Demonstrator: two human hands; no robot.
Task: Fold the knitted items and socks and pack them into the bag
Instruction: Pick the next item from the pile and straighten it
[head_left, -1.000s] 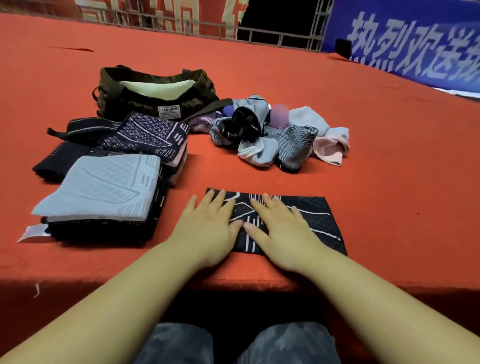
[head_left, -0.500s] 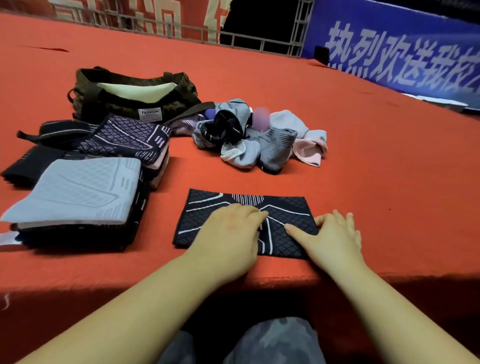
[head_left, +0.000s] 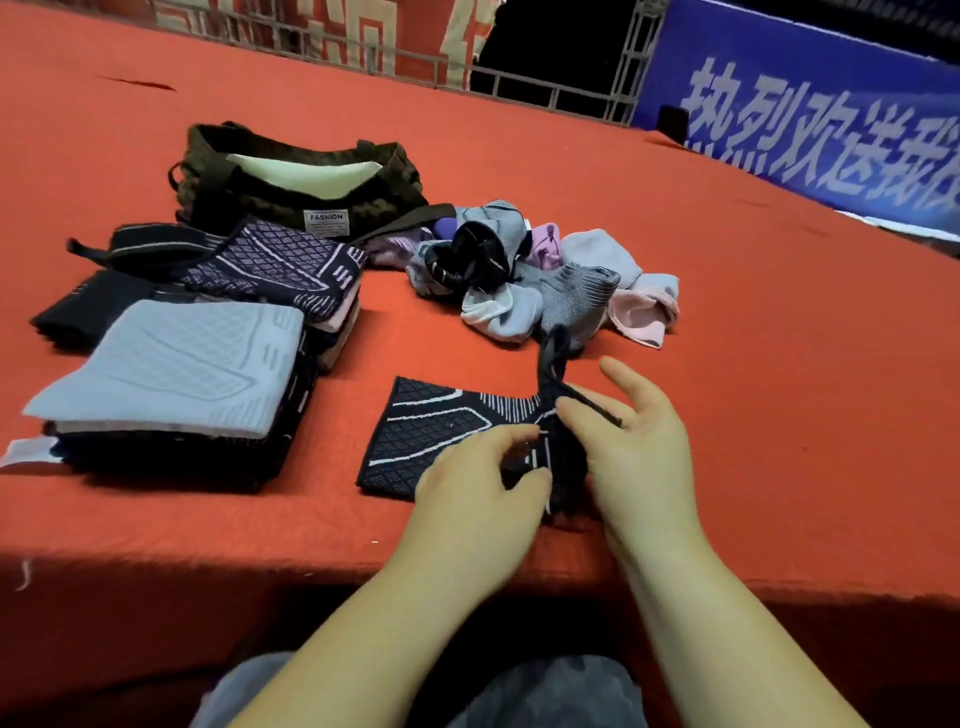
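Observation:
A black knitted item (head_left: 436, 426) with white lines lies near the table's front edge. Its right end stands lifted and folded toward the left. My right hand (head_left: 639, 457) pinches that raised end between thumb and fingers. My left hand (head_left: 483, 483) rests on the middle of the item with its fingers curled at the fold. Left of it sits a stack of folded knits (head_left: 171, 374) with a pale blue one on top. A loose pile of socks (head_left: 530, 280) lies behind. The dark bag (head_left: 291, 192) stands open at the back left.
A red cloth covers the table (head_left: 779, 364), whose front edge runs just under my wrists. A dark patterned folded knit (head_left: 280, 265) lies on another pile between the bag and the stack. A blue banner (head_left: 831, 119) and metal railing stand behind the table.
My right hand went to the item's right end, took hold of it and lifted it leftward. My left hand moved from flat pressing to the middle of the item.

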